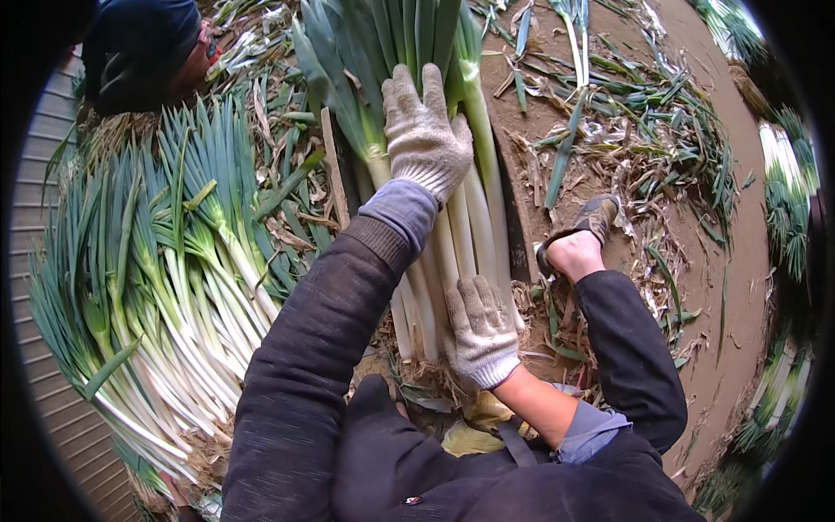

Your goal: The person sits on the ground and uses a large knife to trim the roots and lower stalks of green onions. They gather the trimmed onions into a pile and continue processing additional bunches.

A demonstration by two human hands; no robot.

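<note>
A row of long green onions (479, 215) lies before me, white shanks toward my body and green leaves pointing away. My left hand (424, 137), in a knitted work glove, rests flat on them where white turns to green, fingers extended. Lower down, my right hand (481, 329), gloved alike, lies palm down over the white shanks near the root ends. Neither hand is wrapped around a stalk. Dark upright boards flank the onions, one with a wooden edge (334, 168) on the left. My hands and left forearm hide part of the stalks.
On the left lies a large heap of green onions (196, 287) beside a slatted surface (65, 391). A person (147, 55) bends at the upper left. Leaf scraps (626, 130) litter the dirt floor (730, 228). Onion bundles (786, 183) line the right. My foot (577, 251) is beside the right board.
</note>
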